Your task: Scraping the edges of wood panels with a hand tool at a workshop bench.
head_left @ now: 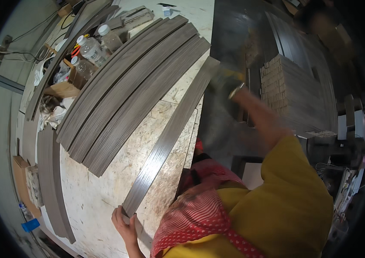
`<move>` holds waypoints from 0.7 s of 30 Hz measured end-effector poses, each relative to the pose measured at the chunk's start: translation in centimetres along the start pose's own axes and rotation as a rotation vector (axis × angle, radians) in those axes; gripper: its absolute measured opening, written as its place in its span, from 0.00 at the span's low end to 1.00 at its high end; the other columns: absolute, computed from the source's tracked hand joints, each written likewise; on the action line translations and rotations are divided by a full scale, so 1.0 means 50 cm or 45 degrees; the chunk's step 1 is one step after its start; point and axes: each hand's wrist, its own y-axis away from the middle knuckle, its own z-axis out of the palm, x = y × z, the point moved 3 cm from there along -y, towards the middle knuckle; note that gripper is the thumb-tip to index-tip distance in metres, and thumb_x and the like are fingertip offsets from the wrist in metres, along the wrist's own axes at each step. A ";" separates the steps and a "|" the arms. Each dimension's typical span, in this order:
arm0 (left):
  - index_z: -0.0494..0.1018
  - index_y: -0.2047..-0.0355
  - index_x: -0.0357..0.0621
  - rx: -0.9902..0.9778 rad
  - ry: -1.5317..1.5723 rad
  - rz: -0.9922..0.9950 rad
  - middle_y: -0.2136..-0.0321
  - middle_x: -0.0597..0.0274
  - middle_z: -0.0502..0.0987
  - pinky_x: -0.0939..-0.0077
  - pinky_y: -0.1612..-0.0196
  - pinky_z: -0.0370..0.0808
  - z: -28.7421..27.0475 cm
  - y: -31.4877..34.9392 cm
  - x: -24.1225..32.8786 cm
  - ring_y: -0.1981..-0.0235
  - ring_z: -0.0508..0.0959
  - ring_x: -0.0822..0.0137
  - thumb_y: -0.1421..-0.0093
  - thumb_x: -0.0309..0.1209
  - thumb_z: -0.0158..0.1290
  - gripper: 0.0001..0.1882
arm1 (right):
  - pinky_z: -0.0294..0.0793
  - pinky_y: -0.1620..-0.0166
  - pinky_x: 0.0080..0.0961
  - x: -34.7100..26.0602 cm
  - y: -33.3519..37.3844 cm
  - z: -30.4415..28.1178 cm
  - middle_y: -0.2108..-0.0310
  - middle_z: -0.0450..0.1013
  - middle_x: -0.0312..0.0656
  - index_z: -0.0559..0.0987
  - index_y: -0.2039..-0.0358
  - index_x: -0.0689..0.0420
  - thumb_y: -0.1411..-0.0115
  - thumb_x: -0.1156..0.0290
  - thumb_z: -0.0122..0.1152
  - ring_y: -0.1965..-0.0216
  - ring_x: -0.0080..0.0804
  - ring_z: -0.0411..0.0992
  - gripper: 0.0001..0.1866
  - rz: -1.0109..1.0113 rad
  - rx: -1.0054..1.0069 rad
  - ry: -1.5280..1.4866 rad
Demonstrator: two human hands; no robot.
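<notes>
A narrow grey wood-grain plank (169, 137) lies slantwise across the white worktable (118, 189), with light glaring off its nearer half. My left hand (124, 224) grips its near end, thumb on one side and fingers on the other. At the plank's far end is my right hand (229, 81), smeared by motion, with a band at the wrist. Something dark and yellowish shows around that hand, too blurred to name, and its fingers cannot be made out. Left of the plank, several similar grey planks (135, 94) lie side by side.
Clear plastic bottles (91, 50), rags (55, 116) and a cardboard box (75, 78) crowd the table's left side. More planks (53, 180) lie at the near left. Beyond the table's right edge, a tall stack of boards (279, 84) stands on the dark floor.
</notes>
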 end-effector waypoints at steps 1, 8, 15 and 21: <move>0.66 0.47 0.40 0.000 -0.005 0.007 0.50 0.49 0.68 0.58 0.45 0.64 0.001 0.000 0.000 0.48 0.66 0.48 0.59 0.23 0.64 0.35 | 0.73 0.71 0.27 0.091 -0.029 0.057 0.80 0.71 0.37 0.76 0.67 0.55 0.40 0.69 0.46 0.78 0.28 0.71 0.09 0.008 -0.427 -0.976; 0.66 0.47 0.40 0.031 -0.092 -0.017 0.50 0.49 0.68 0.58 0.44 0.64 0.008 -0.010 0.001 0.47 0.65 0.48 0.58 0.23 0.63 0.35 | 0.74 0.66 0.39 -0.009 -0.022 0.105 0.74 0.76 0.51 0.79 0.73 0.59 0.43 0.65 0.51 0.70 0.47 0.76 0.12 -0.062 0.215 -0.033; 0.66 0.46 0.41 0.003 -0.126 0.032 0.50 0.49 0.68 0.60 0.44 0.64 0.003 -0.006 -0.002 0.47 0.66 0.49 0.56 0.26 0.64 0.34 | 0.73 0.62 0.40 0.135 -0.025 -0.054 0.70 0.76 0.49 0.79 0.65 0.53 0.41 0.62 0.47 0.66 0.44 0.75 0.13 0.348 -0.196 -1.356; 0.67 0.47 0.41 0.038 -0.110 0.125 0.50 0.49 0.68 0.60 0.44 0.64 -0.018 0.019 -0.025 0.48 0.66 0.49 0.56 0.28 0.64 0.33 | 0.72 0.61 0.40 -0.081 -0.016 -0.097 0.69 0.75 0.50 0.78 0.65 0.55 0.40 0.62 0.48 0.65 0.45 0.74 0.13 -0.257 -0.402 -0.960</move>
